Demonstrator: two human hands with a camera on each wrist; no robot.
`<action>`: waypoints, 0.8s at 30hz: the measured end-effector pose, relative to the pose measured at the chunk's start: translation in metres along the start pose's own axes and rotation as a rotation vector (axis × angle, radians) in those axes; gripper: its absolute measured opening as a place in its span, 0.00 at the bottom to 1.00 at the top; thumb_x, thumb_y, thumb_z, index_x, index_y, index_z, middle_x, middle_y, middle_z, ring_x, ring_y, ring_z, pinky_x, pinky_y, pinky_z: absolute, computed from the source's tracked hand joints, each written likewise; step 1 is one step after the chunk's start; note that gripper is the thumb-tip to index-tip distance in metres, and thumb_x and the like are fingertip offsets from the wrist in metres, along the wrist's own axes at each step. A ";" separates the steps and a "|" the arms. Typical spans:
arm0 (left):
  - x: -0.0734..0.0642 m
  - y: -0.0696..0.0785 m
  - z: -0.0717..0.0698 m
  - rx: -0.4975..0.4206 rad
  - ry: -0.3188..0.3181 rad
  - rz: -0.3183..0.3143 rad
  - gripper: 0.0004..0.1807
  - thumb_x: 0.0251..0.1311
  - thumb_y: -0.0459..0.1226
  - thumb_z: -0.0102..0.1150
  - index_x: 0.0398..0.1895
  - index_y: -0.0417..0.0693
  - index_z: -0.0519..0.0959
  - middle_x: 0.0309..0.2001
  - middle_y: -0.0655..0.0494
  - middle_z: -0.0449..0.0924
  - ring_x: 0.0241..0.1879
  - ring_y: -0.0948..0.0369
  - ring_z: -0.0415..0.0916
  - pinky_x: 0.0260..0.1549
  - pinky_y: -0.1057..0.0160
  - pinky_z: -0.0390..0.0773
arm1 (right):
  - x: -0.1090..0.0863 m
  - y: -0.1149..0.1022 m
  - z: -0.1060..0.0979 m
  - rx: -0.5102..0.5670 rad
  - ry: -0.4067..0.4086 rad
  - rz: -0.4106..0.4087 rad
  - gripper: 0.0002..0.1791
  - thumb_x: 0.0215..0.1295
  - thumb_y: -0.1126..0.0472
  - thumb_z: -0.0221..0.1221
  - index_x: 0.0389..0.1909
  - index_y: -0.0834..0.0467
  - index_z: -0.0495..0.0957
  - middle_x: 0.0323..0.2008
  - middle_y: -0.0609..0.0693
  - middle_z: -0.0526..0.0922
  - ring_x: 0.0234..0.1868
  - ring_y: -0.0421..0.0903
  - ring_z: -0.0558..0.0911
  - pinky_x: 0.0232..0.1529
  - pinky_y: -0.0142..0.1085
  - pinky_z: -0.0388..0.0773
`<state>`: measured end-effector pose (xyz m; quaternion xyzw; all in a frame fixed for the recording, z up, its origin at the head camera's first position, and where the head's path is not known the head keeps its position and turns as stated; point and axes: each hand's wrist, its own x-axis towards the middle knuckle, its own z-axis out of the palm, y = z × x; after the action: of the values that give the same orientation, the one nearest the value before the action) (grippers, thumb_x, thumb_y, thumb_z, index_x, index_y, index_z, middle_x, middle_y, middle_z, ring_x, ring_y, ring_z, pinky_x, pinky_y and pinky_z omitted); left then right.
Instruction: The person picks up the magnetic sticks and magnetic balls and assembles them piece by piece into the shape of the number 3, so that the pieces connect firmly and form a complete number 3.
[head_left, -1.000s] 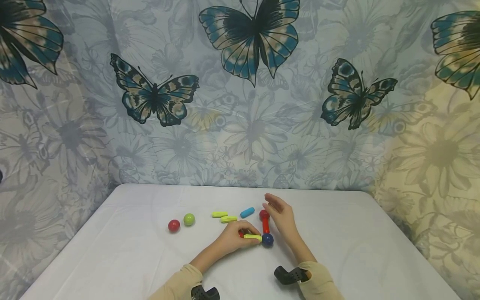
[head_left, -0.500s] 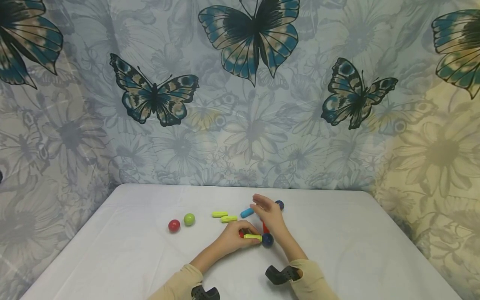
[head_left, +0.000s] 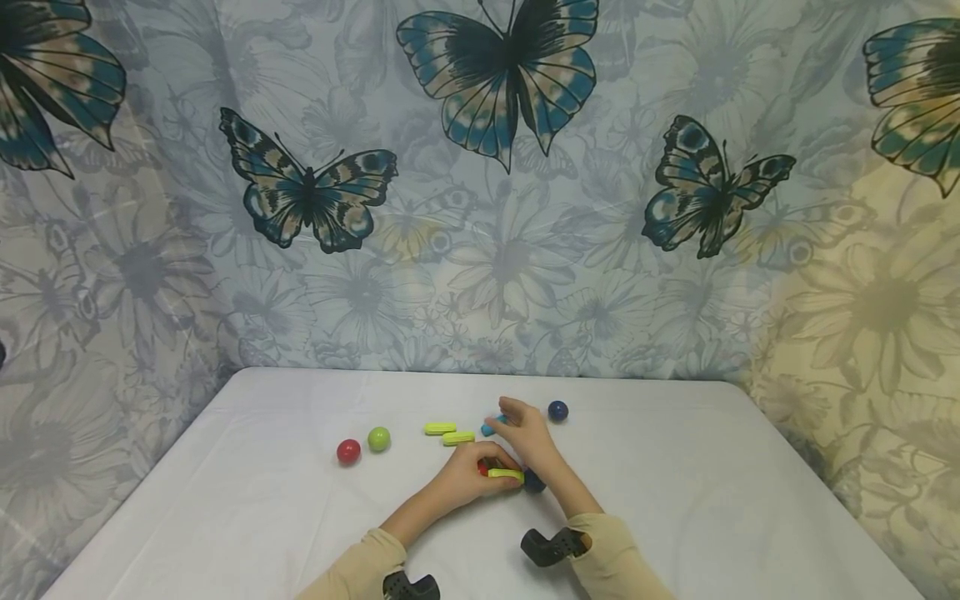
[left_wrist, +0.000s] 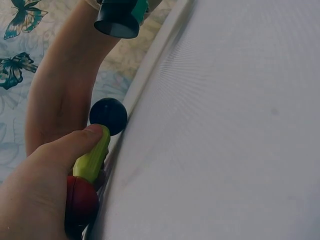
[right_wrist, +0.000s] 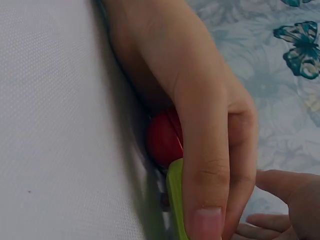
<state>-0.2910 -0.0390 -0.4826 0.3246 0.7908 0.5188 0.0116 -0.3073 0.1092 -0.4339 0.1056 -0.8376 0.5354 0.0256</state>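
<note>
My left hand (head_left: 474, 473) pinches a yellow-green toy rod (head_left: 506, 474) just above the table. The rod joins a dark blue ball (left_wrist: 108, 116) at one end and a red ball (right_wrist: 165, 138) at the other. My right hand (head_left: 531, 435) reaches over a blue rod (head_left: 488, 430), its thumb and fingers spread apart around it; whether they touch it cannot be told. My right forearm covers part of the blue ball, and the red rod and red ball attached to it are hidden behind the right hand in the head view.
Left of my hands lie a loose red ball (head_left: 348, 452), a green ball (head_left: 378, 439) and two yellow-green rods, one farther back (head_left: 440, 428) and one nearer (head_left: 458, 437). Another dark blue ball (head_left: 558, 411) sits behind my right hand on the white-covered table (head_left: 720, 500).
My right hand has moved left from beside the red ball and rod to the blue rod, uncovering the dark blue ball behind it. My left hand keeps its hold in place.
</note>
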 end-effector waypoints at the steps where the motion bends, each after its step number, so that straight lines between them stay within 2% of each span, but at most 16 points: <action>1: 0.000 0.000 0.000 0.000 0.000 -0.002 0.10 0.53 0.44 0.71 0.38 0.55 0.85 0.38 0.60 0.88 0.36 0.68 0.79 0.37 0.73 0.76 | 0.000 0.000 0.001 -0.008 -0.005 0.003 0.32 0.64 0.60 0.62 0.64 0.73 0.66 0.64 0.70 0.71 0.66 0.65 0.71 0.64 0.52 0.72; 10: -0.001 0.002 -0.001 0.023 -0.005 -0.012 0.12 0.53 0.44 0.71 0.39 0.52 0.85 0.39 0.60 0.88 0.35 0.74 0.76 0.37 0.73 0.76 | 0.006 0.006 0.006 -0.049 -0.013 0.012 0.32 0.62 0.63 0.63 0.65 0.72 0.66 0.65 0.69 0.70 0.67 0.65 0.69 0.64 0.52 0.72; 17: 0.000 0.003 -0.001 0.013 -0.008 -0.013 0.12 0.52 0.43 0.72 0.39 0.50 0.85 0.39 0.59 0.88 0.36 0.74 0.77 0.39 0.73 0.77 | 0.009 0.009 0.008 -0.035 -0.025 0.008 0.33 0.60 0.68 0.63 0.65 0.71 0.65 0.66 0.69 0.68 0.69 0.64 0.67 0.66 0.51 0.69; 24: 0.000 0.002 -0.001 0.006 -0.011 -0.010 0.12 0.53 0.43 0.72 0.39 0.52 0.85 0.39 0.59 0.88 0.38 0.73 0.78 0.41 0.72 0.78 | 0.010 0.007 0.008 -0.073 -0.034 0.011 0.33 0.59 0.69 0.63 0.65 0.72 0.65 0.66 0.70 0.68 0.68 0.65 0.68 0.66 0.52 0.70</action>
<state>-0.2901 -0.0392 -0.4804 0.3233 0.7941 0.5144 0.0174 -0.3180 0.1029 -0.4423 0.1090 -0.8576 0.5025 0.0122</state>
